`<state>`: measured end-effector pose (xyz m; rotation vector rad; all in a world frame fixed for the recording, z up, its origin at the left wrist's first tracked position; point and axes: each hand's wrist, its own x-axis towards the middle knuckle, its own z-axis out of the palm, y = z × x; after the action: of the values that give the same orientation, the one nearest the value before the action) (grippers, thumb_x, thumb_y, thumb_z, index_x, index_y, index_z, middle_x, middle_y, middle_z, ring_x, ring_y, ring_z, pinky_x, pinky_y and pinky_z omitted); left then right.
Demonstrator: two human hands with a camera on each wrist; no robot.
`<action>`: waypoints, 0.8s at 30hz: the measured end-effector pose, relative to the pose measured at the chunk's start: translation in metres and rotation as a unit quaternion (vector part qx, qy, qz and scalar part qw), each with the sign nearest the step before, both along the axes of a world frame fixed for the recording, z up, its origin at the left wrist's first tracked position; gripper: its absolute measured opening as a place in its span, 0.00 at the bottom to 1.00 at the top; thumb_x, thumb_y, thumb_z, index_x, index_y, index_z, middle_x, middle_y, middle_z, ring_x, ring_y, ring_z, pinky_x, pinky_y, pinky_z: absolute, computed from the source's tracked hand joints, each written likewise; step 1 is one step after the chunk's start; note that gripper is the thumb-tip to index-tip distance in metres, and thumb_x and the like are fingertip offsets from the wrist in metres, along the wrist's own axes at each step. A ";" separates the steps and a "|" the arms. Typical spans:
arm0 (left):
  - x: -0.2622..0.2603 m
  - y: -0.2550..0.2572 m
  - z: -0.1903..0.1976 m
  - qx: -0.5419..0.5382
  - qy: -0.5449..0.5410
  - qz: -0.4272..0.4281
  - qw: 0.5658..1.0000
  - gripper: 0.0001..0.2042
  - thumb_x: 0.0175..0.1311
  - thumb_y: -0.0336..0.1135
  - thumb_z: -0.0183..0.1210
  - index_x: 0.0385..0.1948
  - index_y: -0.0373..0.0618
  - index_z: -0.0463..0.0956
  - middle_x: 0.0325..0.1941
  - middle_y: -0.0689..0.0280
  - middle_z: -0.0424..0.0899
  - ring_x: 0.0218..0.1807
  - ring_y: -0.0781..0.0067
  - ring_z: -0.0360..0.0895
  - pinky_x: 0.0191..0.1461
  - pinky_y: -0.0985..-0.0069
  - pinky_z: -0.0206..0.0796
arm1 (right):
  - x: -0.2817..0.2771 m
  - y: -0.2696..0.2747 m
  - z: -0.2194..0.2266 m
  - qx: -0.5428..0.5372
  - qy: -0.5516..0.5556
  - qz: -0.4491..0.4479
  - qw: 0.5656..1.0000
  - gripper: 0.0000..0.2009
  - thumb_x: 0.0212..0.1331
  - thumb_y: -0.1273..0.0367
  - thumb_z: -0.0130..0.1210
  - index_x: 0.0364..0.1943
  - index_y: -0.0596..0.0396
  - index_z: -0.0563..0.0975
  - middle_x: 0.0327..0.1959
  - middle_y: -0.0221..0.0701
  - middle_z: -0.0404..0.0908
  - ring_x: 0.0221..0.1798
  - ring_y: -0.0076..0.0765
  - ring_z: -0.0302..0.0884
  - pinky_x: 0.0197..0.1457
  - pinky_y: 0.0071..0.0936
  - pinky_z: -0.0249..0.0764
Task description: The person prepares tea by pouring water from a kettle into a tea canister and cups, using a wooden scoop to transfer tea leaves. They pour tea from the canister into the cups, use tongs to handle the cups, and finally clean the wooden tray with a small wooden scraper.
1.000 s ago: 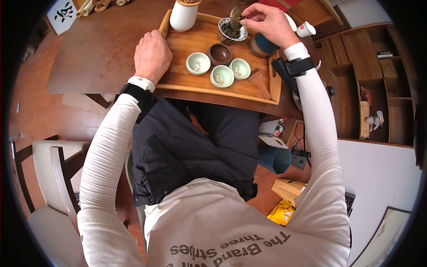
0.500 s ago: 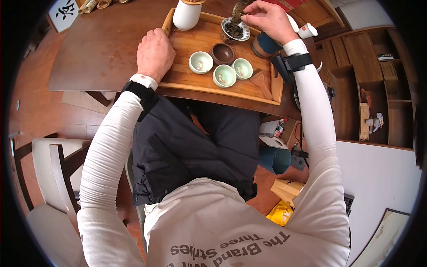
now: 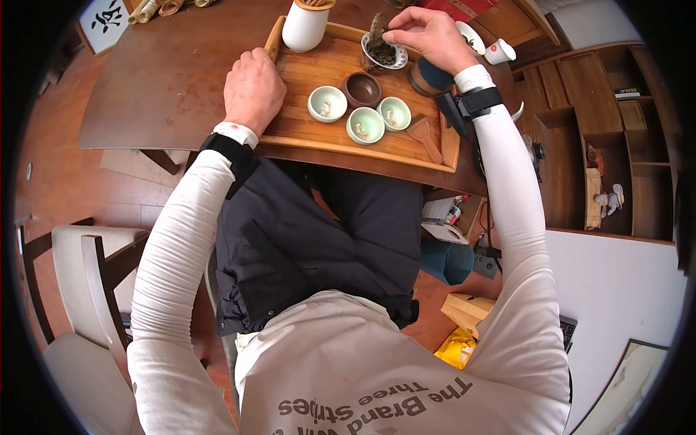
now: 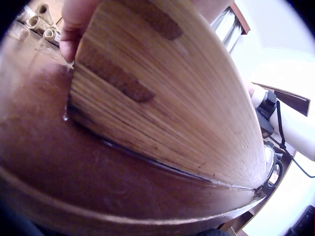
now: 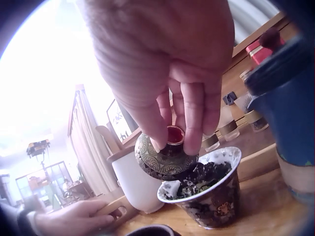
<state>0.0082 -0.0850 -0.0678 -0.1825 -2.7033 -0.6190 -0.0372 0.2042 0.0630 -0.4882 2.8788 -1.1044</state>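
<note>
My right hand pinches the knob of a dark patterned gaiwan lid between thumb and fingertips. The lid is tilted, close over the rim of its gaiwan, which holds wet dark tea leaves. My left hand grips the left end of the wooden tray, its fingers curled over the edge; in the left wrist view, fingers wrap the side of the tray. Three pale green cups and a small brown bowl sit on the tray in front of the gaiwan.
A white canister stands at the tray's back left. A blue pot is right of the gaiwan, partly under my right wrist in the head view. A wooden scoop lies at the tray's front right. Beyond are a white dish and a paper cup.
My right hand has moved slightly left with the lid, which now hangs lower over the gaiwan's left side. My left hand has kept its grip on the tray.
</note>
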 end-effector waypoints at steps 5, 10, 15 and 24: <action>0.001 0.002 0.004 0.005 -0.005 0.009 1.000 0.09 0.69 0.34 0.55 0.39 0.36 0.73 0.43 0.45 0.81 0.47 0.41 0.80 0.52 0.51 0.72 | -0.003 -0.002 -0.008 0.122 0.040 0.011 0.992 0.12 0.60 0.67 0.70 0.43 0.57 0.84 0.38 0.27 0.88 0.43 0.21 0.85 0.48 0.23 0.81; 0.002 0.003 0.009 -0.014 -0.034 0.012 0.999 0.08 0.64 0.29 0.54 0.41 0.35 0.75 0.46 0.48 0.82 0.50 0.47 0.81 0.55 0.57 0.74 | 0.003 0.009 0.006 0.079 0.034 0.002 0.996 0.12 0.61 0.67 0.69 0.43 0.58 0.83 0.38 0.27 0.88 0.43 0.21 0.86 0.48 0.22 0.81; 0.002 0.003 0.008 -0.020 -0.023 0.012 0.999 0.08 0.64 0.29 0.53 0.41 0.36 0.75 0.45 0.48 0.82 0.50 0.47 0.81 0.55 0.57 0.74 | 0.003 0.017 0.001 0.089 0.007 0.019 0.996 0.11 0.62 0.68 0.69 0.42 0.59 0.83 0.37 0.28 0.88 0.43 0.21 0.86 0.48 0.22 0.81; 0.001 0.002 0.008 -0.021 -0.031 0.012 0.999 0.09 0.64 0.29 0.53 0.42 0.35 0.75 0.46 0.48 0.82 0.50 0.47 0.81 0.56 0.58 0.73 | 0.001 0.016 0.009 0.105 0.022 0.027 0.994 0.11 0.62 0.67 0.69 0.42 0.59 0.83 0.40 0.28 0.88 0.44 0.23 0.86 0.50 0.22 0.81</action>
<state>0.0095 -0.0829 -0.0600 -0.1440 -2.7748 -0.5707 -0.0364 0.2201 0.0721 -0.5818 2.9534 -0.7816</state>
